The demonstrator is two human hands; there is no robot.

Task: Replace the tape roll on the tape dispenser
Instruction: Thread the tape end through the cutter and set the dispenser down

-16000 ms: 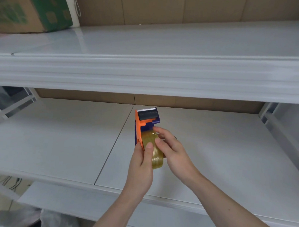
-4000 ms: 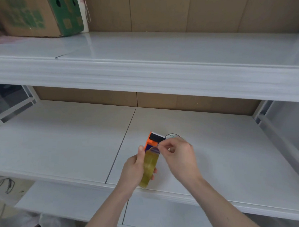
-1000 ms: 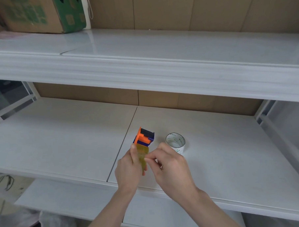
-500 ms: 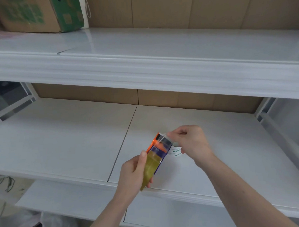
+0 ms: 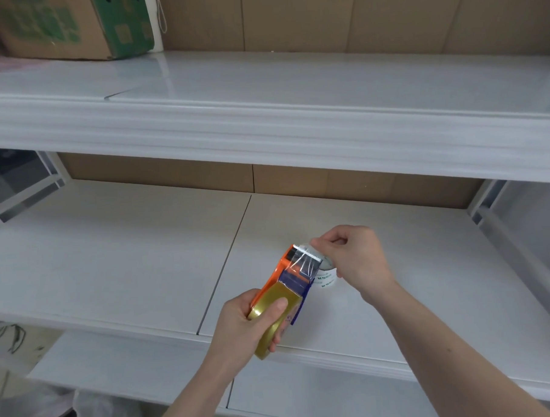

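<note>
Head view: my left hand (image 5: 241, 326) grips the tape dispenser (image 5: 286, 289) with new roll (image 5: 273, 315) seated, above the shelf (image 5: 112, 256) front edge. Right hand (image 5: 354, 258) pinches the tape end (image 5: 306, 263) over the blade. Threading step; next, press down and tear. Old core (image 5: 327, 277) sits behind.

surface: white lower shelf (image 5: 118, 246) | on it: white tape core (image 5: 327, 277) | upper shelf (image 5: 293, 81): cardboard box (image 5: 70, 28)

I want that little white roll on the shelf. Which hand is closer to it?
Right. The right hand hovers just over the empty tape core; the left hand holds the dispenser nearer you.
</note>
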